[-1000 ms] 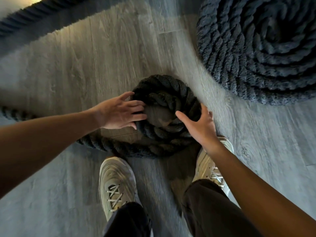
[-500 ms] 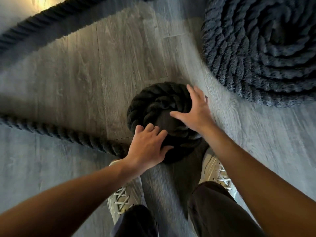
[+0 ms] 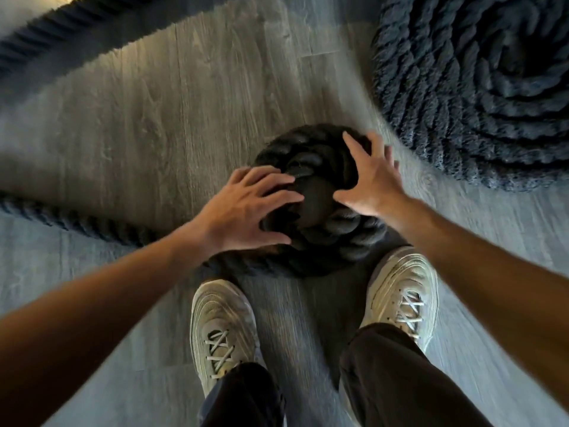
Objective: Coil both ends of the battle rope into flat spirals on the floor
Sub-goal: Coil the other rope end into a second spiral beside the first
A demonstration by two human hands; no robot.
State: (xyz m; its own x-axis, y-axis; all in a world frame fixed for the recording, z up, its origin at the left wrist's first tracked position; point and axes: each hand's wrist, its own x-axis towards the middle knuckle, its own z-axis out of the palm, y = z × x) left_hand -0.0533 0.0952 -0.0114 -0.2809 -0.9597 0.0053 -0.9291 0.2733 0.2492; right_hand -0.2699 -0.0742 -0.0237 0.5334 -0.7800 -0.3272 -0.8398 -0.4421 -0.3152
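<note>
The small coil (image 3: 320,211) is pressed flat on the floor (image 3: 184,118) by the left hand (image 3: 246,208) and right hand (image 3: 372,180), fingers (image 3: 277,180) spread open rather than gripping, seemingly so it can be turned.

A thick, dark, twisted-strand battle rope (image 3: 92,224) is laid across the grey wood-plank floor (image 3: 184,118). One end is wound into a small tight coil (image 3: 332,229) of a few turns at the centre, lying flat, its tail running off to the left. The other end is seen as a large flat spiral (image 3: 480,97) of many turns at upper right, well apart from the small coil. A further stretch (image 3: 61,32) is seen along the upper left.
</note>
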